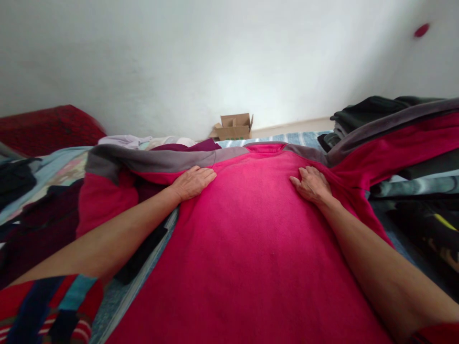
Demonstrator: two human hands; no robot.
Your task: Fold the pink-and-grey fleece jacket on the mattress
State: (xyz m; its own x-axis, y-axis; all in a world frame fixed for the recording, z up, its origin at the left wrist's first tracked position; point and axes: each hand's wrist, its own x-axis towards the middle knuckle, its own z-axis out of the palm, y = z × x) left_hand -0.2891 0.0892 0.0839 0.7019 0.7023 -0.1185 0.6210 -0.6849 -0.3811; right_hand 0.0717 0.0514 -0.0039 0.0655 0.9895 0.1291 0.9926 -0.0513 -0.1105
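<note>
Filling the middle of the view, a magenta fleece top (247,248) with grey trim lies spread over a blue striped bedcover (304,138), below a white wall (215,57). Its sleeves reach toward 9 and 2 o'clock. Both hands rest on it – the left hand (193,183) at 11 o'clock, the right hand (311,185) at 1 o'clock – each flat and open, gripping nothing, just below the grey collar. Dark folded clothes (369,114) stack at 2 o'clock; a small open cardboard box (234,127) sits at 12 o'clock by the wall.
</note>
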